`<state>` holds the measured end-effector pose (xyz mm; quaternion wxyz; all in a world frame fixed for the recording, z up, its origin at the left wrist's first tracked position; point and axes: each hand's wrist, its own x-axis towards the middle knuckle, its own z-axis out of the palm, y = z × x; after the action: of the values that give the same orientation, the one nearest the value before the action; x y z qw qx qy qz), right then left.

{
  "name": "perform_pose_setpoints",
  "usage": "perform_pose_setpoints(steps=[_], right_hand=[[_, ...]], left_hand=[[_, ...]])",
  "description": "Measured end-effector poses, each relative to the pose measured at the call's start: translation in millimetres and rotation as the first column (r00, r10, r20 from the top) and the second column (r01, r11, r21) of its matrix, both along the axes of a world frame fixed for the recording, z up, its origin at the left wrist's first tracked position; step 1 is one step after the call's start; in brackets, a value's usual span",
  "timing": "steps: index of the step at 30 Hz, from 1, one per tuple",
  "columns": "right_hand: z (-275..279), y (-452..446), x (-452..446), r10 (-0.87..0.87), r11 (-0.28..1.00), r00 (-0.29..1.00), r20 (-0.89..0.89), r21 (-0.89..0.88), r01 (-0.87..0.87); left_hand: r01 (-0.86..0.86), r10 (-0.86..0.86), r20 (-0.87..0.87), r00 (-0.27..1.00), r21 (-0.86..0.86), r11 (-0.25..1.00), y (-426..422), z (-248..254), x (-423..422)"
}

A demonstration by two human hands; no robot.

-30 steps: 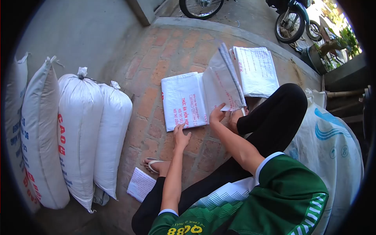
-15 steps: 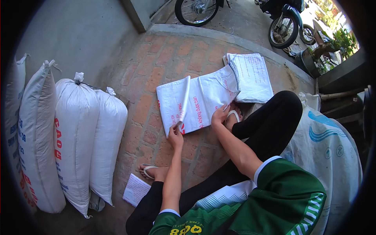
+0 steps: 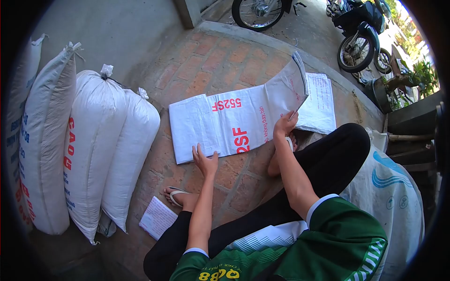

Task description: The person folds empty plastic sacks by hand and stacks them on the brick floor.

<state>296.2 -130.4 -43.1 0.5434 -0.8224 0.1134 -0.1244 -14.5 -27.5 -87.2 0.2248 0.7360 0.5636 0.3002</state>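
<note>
A flattened white woven sack [image 3: 197, 117] with red print lies across the brick floor in front of me, its left part folded over. My left hand [image 3: 205, 160] rests on the near edge of that folded part, fingers spread. My right hand [image 3: 285, 124] is closed on the near corner of the sack's right end, which is lifted and bends upward; its layered edge shows. Partly behind this raised end is a stack of folded white sacks [image 3: 318, 103] with handwriting-like marks on top.
Full white sacks [image 3: 96, 140] stand tied along the left wall. A folded piece with red writing [image 3: 158, 218] lies by my left foot. A large white bag [image 3: 386, 201] is at my right. Motorbikes [image 3: 358, 47] and a potted plant [image 3: 415, 79] stand beyond the curb.
The sack's left part now lies folded over flat, and my left hand has opened on it. My right hand has moved up and away, raising the right end. The view has shifted slightly.
</note>
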Motion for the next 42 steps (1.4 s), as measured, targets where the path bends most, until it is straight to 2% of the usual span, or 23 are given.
perform_pose_setpoints(steps=[1,5,9,11,15,17,18,21,23,24,25,26,27,28,29,30,31,33,34,37,39,40,42], right_hand=[[-1,1,-2,-0.016,0.998,0.999,0.035,-0.066,0.018],[-17,-1,-5,0.006,0.99,0.995,0.103,-0.143,0.008],[0,-7,-8,0.065,0.998,0.998,0.008,-0.024,-0.065],[2,-7,-5,0.055,0.996,0.998,-0.03,0.074,-0.053],[-17,-7,19,-0.041,0.999,0.995,0.087,0.011,0.04],[-19,-1,52,-0.014,1.0,0.998,0.063,0.02,0.013],[-4,4,65,-0.012,0.995,1.0,0.002,0.096,0.012],[41,2,107,0.024,0.982,0.995,-0.095,0.191,-0.005],[17,-2,144,-0.186,0.982,0.973,0.136,0.045,0.182],[18,1,141,-0.329,0.87,0.87,0.366,-0.24,0.43],[24,7,128,-0.233,0.913,0.857,0.46,-0.2,0.356],[31,13,105,-0.139,0.946,0.824,0.549,-0.172,0.275],[36,19,80,-0.048,0.971,0.773,0.633,-0.153,0.186],[31,24,53,0.217,0.976,0.892,0.397,-0.104,-0.191],[20,29,28,0.509,0.851,0.845,0.165,0.047,-0.523],[-2,36,10,0.739,0.663,0.674,0.01,0.167,-0.73],[-14,44,-13,0.854,0.505,0.502,-0.136,0.449,-0.738],[-13,47,-52,0.918,0.333,0.128,-0.375,0.556,-0.761],[-19,50,-67,0.897,0.312,0.032,-0.441,0.582,-0.751],[-29,48,-94,0.834,0.387,-0.041,-0.55,0.636,-0.667],[-38,48,-98,0.795,0.386,-0.011,-0.606,0.521,-0.762],[-44,46,-97,0.773,0.38,0.006,-0.634,0.456,-0.805],[-65,44,-97,0.811,0.371,0.068,-0.581,0.42,-0.828]], left_hand=[[0.132,-0.133,-0.015,0.991,-0.057,0.99,2,0,0],[0.309,-0.367,-0.331,0.869,-0.215,0.926,9,-19,-4],[0.339,-0.394,-0.317,0.863,-0.217,0.915,9,-6,-9],[0.367,-0.416,-0.238,0.878,-0.226,0.902,14,-5,-17],[0.396,-0.414,-0.199,0.888,-0.122,0.91,18,-3,-21],[0.368,-0.377,0.023,0.926,-0.282,0.886,23,-9,-20],[0.36,-0.337,0.128,0.933,-0.361,0.86,25,-10,-19],[0.244,-0.166,0.364,0.916,-0.18,0.953,21,-2,-11],[0.142,-0.056,0.504,0.862,-0.133,0.981,19,12,-2],[0.072,0.002,0.595,0.804,-0.101,0.992,20,11,4],[0.001,0.051,0.679,0.732,-0.076,0.997,20,10,9],[-0.098,0.167,0.605,0.779,-0.145,0.985,18,15,9],[-0.104,0.162,0.637,0.754,-0.128,0.986,18,14,12],[-0.113,0.157,0.667,0.729,-0.109,0.988,18,11,13],[-0.126,0.153,0.695,0.703,-0.09,0.988,18,7,13],[-0.087,0.117,0.67,0.733,-0.078,0.993,18,-2,11],[-0.02,0.055,0.6,0.798,-0.064,0.998,14,7,11],[0.12,-0.083,0.44,0.894,-0.057,0.991,-1,36,16],[0.205,-0.14,0.404,0.904,-0.122,0.971,-5,35,18],[0.416,-0.32,0.329,0.888,-0.286,0.863,-18,22,21],[0.535,-0.453,0.298,0.84,-0.321,0.781,-28,13,22],[0.553,-0.445,0.354,0.823,-0.32,0.769,-34,10,23],[0.493,-0.421,0.297,0.857,-0.237,0.837,-40,3,20]])
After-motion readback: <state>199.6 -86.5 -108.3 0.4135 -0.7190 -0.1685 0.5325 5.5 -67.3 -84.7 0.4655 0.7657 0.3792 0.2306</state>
